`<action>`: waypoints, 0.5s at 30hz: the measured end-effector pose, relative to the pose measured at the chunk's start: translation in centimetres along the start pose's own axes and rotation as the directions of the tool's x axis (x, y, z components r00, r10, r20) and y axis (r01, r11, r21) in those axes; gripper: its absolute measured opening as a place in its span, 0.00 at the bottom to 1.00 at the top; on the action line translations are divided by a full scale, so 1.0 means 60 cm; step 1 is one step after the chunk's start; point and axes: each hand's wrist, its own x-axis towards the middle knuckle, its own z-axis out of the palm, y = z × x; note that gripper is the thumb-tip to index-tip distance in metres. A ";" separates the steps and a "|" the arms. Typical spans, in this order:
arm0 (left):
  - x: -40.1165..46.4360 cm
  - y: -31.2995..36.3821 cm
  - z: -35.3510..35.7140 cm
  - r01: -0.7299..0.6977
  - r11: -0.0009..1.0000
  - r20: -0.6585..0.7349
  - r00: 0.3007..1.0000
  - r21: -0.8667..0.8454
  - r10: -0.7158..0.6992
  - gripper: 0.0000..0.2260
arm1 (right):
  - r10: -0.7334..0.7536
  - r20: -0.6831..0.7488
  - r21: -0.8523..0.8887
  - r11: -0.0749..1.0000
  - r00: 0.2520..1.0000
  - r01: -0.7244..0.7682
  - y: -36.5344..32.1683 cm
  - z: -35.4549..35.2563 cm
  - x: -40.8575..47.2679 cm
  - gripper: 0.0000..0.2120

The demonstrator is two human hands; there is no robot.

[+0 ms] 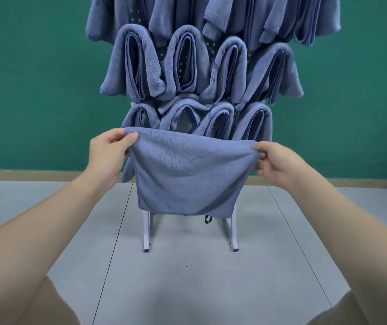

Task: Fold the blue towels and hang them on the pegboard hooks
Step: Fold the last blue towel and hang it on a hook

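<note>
Folding a blue terry towel (185,174) in mid-air before the loaded pegboard rack.

Both hands hold the doubled towel up by its top fold, in front of the lowest row of hung blue towels (199,118); the left hand (108,148) pinches the left corner between thumb and fingers, the right hand (274,163) pinches the right corner likewise; the cloth hangs flat between them, above the grey tiled floor (187,277) and the rack's white metal legs (146,231); the folding step looks underway, one fold done; next, I judge, the corners must meet for a narrower fold, then a free hook must be found, and none shows plainly on the crowded dark perforated pegboard (185,118).
</note>
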 end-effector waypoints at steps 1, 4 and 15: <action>0.000 0.000 0.001 -0.008 1.000 -0.004 1.000 0.020 0.008 0.03 | 0.019 -0.001 0.008 1.000 1.000 -0.019 0.000 0.000 0.001 0.11; 0.001 -0.002 0.003 0.007 0.996 0.001 1.000 0.087 -0.007 0.05 | 0.052 0.023 0.035 0.998 0.998 -0.052 0.003 0.000 0.003 0.06; -0.005 -0.009 0.010 0.337 0.940 0.050 0.941 -0.048 -0.335 0.09 | 0.054 0.000 -0.102 0.993 0.999 -0.054 0.021 0.019 -0.004 0.09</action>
